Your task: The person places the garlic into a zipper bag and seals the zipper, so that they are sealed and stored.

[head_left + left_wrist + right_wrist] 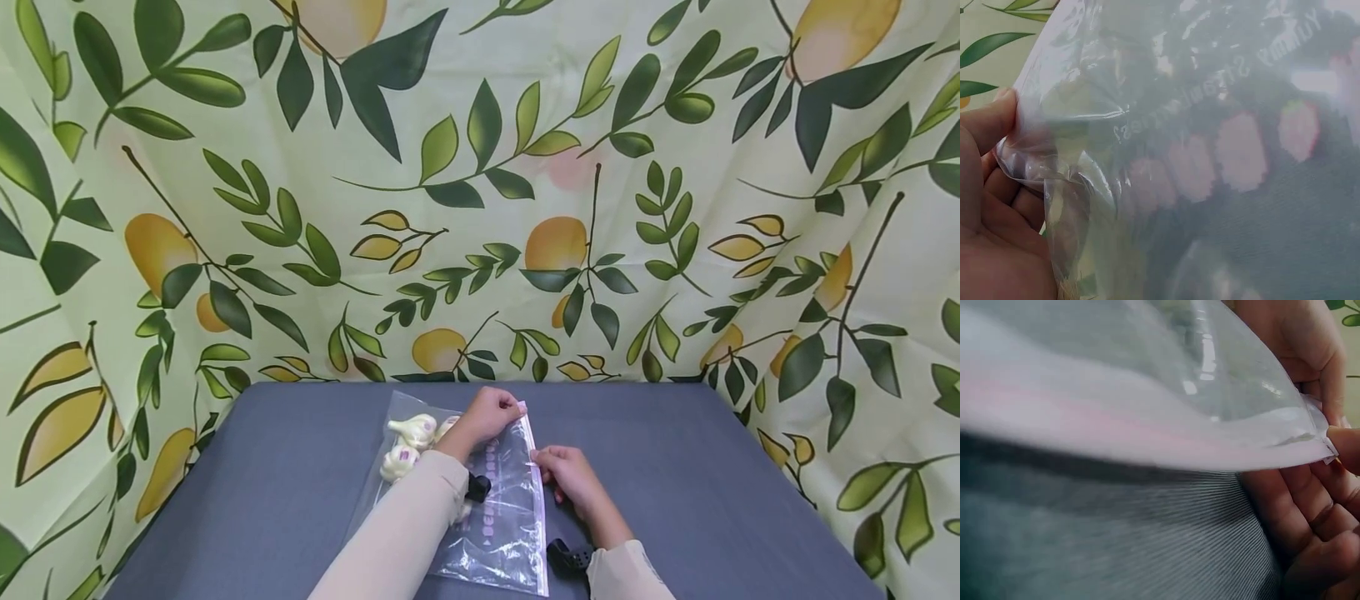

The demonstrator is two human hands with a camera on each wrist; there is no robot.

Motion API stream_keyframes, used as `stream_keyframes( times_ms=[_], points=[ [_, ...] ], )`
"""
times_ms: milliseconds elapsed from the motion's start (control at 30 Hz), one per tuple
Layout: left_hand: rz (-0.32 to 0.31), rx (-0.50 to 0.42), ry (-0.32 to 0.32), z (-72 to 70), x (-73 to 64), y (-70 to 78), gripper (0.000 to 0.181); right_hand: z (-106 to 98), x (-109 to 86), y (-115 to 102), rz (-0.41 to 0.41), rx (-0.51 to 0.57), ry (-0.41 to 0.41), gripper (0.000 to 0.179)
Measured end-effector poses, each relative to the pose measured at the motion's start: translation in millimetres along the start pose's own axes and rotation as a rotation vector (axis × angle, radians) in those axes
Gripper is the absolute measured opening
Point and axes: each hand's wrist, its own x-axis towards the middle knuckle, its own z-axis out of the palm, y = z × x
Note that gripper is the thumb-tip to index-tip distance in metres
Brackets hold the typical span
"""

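Note:
A clear zip bag [504, 550] with pink print lies slanted on the table, its pale pink zip edge [538, 508] on the right side. White garlic bulbs [415, 429] sit inside it toward the left, partly covered by the left forearm. My left hand [486, 415] reaches across the bag and pinches the far end of the zip edge. Closer to me, my right hand [570, 477] grips the same edge between thumb and fingers. Strawberry prints [1241, 150] show through the film in the left wrist view. The right wrist view has both hands close together at the bag's corner.
A dark grey cloth [675, 483] covers the table. Behind and at both sides hangs a curtain [480, 250] printed with leaves and yellow fruit. Black wrist cameras [567, 557] are strapped at both sleeves, the left one over the bag.

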Motion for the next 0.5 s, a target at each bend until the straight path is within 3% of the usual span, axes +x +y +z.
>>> stream_keyframes(
  times_ms=[300, 500],
  points=[
    [0.008, -0.007, 0.047, -7.2, 3.6, -2.5, 0.018, 6, -14.2, 0, -0.025, -0.057, -0.013, 0.027],
    [0.022, 0.139, 0.019, -6.5, 0.2, 6.9, 0.019, 8, -18.1, 3, -0.039, -0.067, 0.020, 0.023]
  ],
)
